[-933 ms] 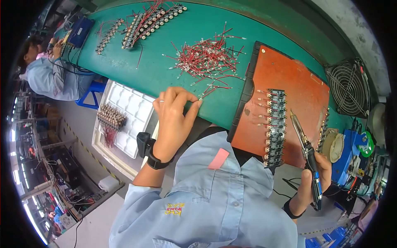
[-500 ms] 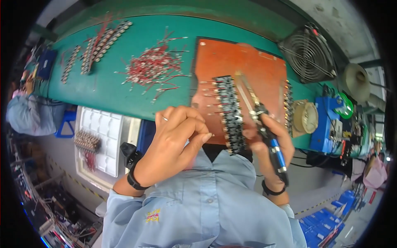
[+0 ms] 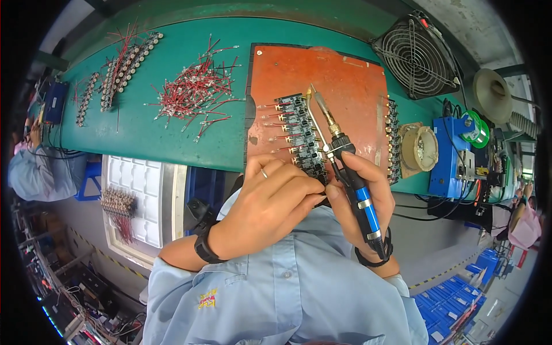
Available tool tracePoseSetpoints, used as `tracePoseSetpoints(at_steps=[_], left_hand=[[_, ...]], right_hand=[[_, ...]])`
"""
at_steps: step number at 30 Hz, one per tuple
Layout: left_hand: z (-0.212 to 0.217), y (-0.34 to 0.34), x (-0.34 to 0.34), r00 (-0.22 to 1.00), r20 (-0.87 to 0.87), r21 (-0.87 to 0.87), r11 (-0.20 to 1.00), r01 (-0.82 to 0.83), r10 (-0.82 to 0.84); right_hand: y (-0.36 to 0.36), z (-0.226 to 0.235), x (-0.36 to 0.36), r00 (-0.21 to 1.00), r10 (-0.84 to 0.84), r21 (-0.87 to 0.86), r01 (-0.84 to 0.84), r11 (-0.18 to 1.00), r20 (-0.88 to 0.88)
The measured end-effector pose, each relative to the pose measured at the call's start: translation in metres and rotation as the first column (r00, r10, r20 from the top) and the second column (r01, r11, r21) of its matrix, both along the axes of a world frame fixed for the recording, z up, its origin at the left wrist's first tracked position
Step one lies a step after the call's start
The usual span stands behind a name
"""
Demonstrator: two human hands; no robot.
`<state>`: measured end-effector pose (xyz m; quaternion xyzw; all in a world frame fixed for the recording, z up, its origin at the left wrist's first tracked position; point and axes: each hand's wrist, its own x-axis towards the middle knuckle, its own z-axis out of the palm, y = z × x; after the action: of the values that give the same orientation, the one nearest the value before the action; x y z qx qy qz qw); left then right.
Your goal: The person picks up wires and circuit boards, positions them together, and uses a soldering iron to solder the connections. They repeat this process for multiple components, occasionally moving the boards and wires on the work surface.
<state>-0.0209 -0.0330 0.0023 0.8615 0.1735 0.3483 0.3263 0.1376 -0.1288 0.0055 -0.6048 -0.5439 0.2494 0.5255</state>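
A soldering iron (image 3: 361,202) with a blue-and-black handle and a thin metal tube beside its tip rests in my right hand (image 3: 374,190), fingers wrapped round it. The tip points away from me, above the orange work board (image 3: 356,80). On that board lies a strip of small black circuit boards (image 3: 300,129), with short red wires sticking out along its left side. My left hand (image 3: 267,198) is closed at the strip's near end, fingertips pressed together beside my right thumb. Whatever those fingers pinch is hidden.
Left of the orange board, a pile of red wires (image 3: 192,92) lies on the green mat (image 3: 138,135). Rows of round parts (image 3: 129,69) sit farther left. A fan (image 3: 417,57), a round tub (image 3: 418,148) and a blue solder-wire feeder (image 3: 447,155) stand right. A white tray (image 3: 150,201) is lower left.
My left hand has moved right, to the near end of the strip. My right hand, still holding the soldering iron, has come closer to it. The view has shifted slightly.
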Motion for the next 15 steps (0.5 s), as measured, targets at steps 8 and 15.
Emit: tracePoseSetpoints(at_steps=[8, 15], left_hand=[[-0.0017, 0.0024, -0.0015, 0.999, -0.013, -0.080, 0.996, -0.047, 0.046], [-0.0034, 0.0052, -0.0025, 0.998, -0.032, -0.098, 0.994, -0.052, 0.049]], right_hand=[[-0.0065, -0.0060, 0.0052, 0.994, -0.056, 0.008, 0.057, 0.998, -0.092], [-0.0069, -0.0087, 0.0062, 0.970, 0.055, 0.056, -0.043, 0.998, -0.239]])
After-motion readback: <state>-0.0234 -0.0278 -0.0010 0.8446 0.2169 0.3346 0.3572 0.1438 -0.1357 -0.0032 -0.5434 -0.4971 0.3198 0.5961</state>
